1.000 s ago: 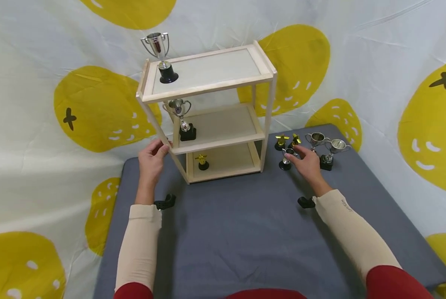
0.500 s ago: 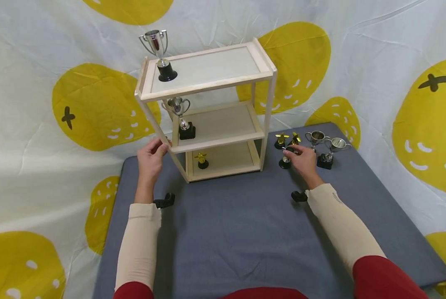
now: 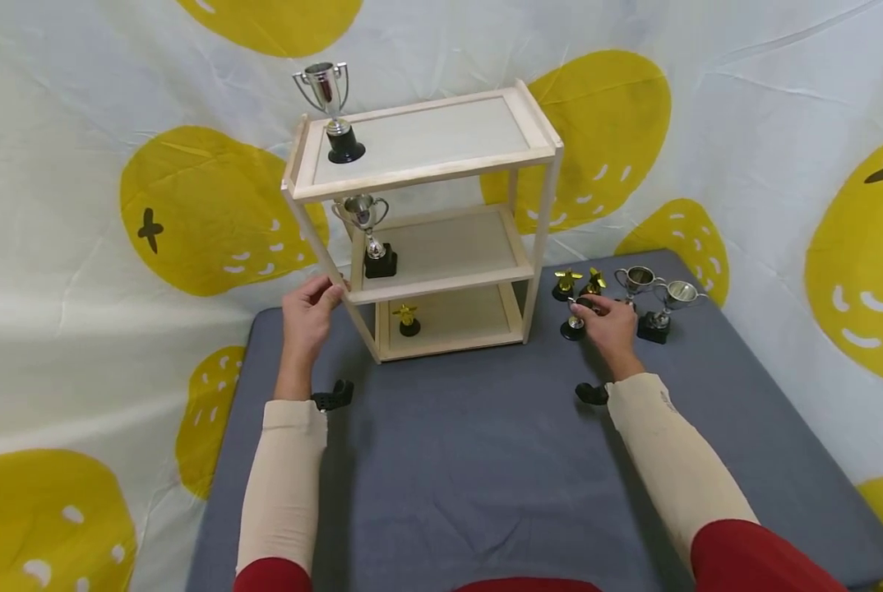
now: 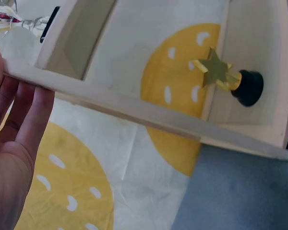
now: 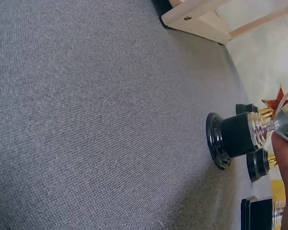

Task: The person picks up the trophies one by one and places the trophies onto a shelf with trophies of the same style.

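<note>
Right hand (image 3: 610,327), the nearer, pinches the small silver cup (image 5: 237,135) by its bowl | cup upright right of the rack (image 3: 441,172); I can't tell whether its base touches the table (image 3: 441,460) | left hand (image 3: 308,319), fingers curled, grips the front-left post (image 4: 134,109)

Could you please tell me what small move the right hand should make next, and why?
Probably lift the small silver trophy straight up: the right hand pinches its upper part, and two gold star trophies stand close behind, so sliding it back might knock them.
</note>
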A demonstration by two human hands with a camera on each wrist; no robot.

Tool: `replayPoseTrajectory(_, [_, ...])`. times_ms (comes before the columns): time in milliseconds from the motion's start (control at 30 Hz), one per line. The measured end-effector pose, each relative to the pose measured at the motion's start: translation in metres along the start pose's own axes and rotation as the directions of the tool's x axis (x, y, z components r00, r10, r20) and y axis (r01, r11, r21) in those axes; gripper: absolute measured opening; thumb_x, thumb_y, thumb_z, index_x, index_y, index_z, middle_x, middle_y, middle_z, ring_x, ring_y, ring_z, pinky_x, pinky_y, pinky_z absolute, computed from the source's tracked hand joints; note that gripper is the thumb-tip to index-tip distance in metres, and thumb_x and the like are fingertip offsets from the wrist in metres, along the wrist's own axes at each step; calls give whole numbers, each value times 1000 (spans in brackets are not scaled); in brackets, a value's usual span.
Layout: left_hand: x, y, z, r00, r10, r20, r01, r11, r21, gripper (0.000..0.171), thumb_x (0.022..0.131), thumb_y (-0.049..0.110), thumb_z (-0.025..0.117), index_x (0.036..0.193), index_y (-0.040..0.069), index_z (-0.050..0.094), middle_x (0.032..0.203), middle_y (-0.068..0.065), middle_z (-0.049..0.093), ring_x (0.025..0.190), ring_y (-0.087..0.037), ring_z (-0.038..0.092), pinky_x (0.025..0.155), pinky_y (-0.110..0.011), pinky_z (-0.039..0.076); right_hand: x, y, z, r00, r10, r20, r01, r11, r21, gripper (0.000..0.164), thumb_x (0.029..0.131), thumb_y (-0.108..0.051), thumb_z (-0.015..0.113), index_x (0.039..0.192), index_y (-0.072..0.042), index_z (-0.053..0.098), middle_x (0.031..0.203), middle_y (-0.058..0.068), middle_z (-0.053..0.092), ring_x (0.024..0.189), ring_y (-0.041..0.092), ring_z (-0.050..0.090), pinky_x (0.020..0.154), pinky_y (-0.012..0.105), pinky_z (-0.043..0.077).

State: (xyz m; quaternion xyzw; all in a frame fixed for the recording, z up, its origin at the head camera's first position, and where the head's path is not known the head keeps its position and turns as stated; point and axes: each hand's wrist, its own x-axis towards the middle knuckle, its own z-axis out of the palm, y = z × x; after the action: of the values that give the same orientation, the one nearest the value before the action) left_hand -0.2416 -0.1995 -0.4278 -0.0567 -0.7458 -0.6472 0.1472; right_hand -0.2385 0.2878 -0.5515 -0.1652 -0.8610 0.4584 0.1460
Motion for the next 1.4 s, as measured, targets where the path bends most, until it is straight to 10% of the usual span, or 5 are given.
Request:
replayPoseTrajectory(367, [0,-3,0,1000,16,-5,-16,1000,-2,29,100,10,67,118,-13,71,101,5,70,99,-5,69,90,-16,60,6,5,-2,999,-19,38,17,999,37,44,92,-33,81,127,-7,75,120,22,75,73,-24,49,74,9,42])
replayPoseTrajectory(967, [3,-3,1,1000,-5,-9,4,1000,-18,29,99,11,69,120,-10,72,99,5,69,99,-7,69,91,-17,60,7,1,-8,997,-58,49,57,998,23,45,92,-34,82,125,-5,76,117,24,76,72,-15,52,68,14,43])
replayPoseTrajectory(1200, [3,-3,1,1000,-19,-16,18,1000,-20,28,99,10,70,120,-9,73,99,4,70,97,-7,69,90,-16,60,7,2,-10,994,-95,47,94,995,12,42,90,-34,84,120,-6,79,86,6,76,67,-6,52,63,16,42])
replayPoseTrajectory(1400, [4,-3,0,1000,-13,-11,13,1000,-7,27,100,9,69,121,-8,73,99,5,71,99,-8,69,91,-17,60,4,2,-11,993,-105,60,104,995,8,42,91,-33,83,123,-6,77,106,23,77,71,-11,53,65,13,42])
